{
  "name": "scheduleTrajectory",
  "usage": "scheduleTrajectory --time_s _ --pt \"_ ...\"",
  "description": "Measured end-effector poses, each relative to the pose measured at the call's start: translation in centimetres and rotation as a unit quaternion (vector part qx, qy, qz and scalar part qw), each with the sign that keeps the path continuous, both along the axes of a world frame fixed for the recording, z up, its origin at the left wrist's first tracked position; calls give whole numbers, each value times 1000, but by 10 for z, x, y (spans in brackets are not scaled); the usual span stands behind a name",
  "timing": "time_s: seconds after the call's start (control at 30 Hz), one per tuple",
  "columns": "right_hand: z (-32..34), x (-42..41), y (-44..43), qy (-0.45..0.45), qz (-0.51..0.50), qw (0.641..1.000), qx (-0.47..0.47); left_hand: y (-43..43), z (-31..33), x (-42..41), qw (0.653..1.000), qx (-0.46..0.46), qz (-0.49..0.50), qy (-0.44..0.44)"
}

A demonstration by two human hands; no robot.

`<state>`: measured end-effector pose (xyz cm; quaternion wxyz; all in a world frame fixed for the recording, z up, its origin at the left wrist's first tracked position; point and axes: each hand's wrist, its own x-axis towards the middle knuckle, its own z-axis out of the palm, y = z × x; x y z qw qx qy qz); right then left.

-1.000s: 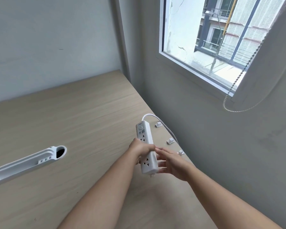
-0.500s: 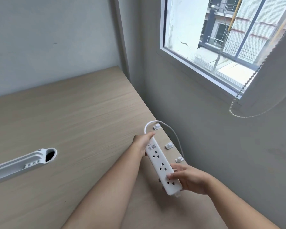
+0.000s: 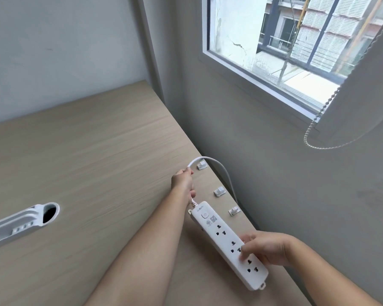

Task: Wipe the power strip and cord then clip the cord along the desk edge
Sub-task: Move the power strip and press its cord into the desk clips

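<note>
Wooden desk (image 3: 97,162): at its right edge the left hand (image 3: 182,180) pinches the cord (image 3: 208,158), the right hand (image 3: 269,248) grips the power strip (image 3: 219,231).

Head-worn wide view, close, down onto desk (image 3: 97,151) corner

A white plastic bar (image 3: 20,224) juts in left; a bead chain (image 3: 314,138) hangs by the window (image 3: 274,51).

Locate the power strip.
Head view, lower right: the power strip is at the right edge of the desk. The right hand grips its near half, the left hand holds its cord, and the nearest cord clip sits beside its switch end.
</note>
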<state>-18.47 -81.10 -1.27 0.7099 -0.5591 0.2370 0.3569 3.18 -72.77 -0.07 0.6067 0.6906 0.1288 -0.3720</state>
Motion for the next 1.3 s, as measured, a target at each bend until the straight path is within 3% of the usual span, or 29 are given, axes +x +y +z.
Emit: scheduleTrajectory --time_s 0.1,0.23,0.43,0.6,0.77,0.9,1.07,1.3 --pt "14 9 14 -63 10 990 -125 3 -6 -21 997 -34 62 16" --pt "15 16 30 -124 7 928 -351 6 -8 -49 992 -78 96 29" --pt "5 -19 50 -151 -58 881 -445 12 1 -66 988 -118 68 78" --pt "1 -43 59 -117 -113 859 -485 4 5 -80 992 -100 -34 65" --pt "-4 -53 70 -97 -96 835 -533 9 -9 -80 992 8 -125 -25" --pt "-3 -45 70 -98 -106 832 -536 10 -19 -81 990 33 -125 -57" --pt "1 -1 57 -125 -32 775 -619 9 -23 -79 991 14 -123 -42" --pt "-7 32 44 -124 -88 841 -518 -2 -11 -54 982 54 -180 14"
